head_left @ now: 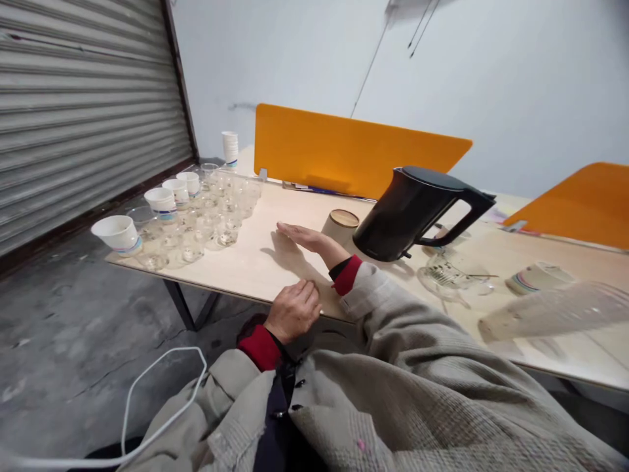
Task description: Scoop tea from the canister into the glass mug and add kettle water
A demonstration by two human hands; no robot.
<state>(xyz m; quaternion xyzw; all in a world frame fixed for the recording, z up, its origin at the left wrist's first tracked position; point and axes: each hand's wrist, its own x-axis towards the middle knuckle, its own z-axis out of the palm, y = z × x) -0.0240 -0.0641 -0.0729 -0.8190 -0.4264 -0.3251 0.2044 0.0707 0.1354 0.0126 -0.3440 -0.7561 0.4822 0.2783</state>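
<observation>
Clock positions are taken from the right hand. The right hand [305,237] is flat, fingers extended and together, raised over the pale surface [255,236]. The left hand [293,309], at 6 o'clock near the front edge, is loosely curled; whether it grips anything cannot be told. The wood-topped container [341,227] stands just beside the right hand, at 3 o'clock. White paper cups [161,200] at 9 to 10 o'clock bear blue printed bands; any lettering is too small to read. Clear cups [227,231] crowd 9 o'clock. The black kettle [393,216], 3 o'clock, and orange panel [363,147], 1 o'clock, block views behind them.
</observation>
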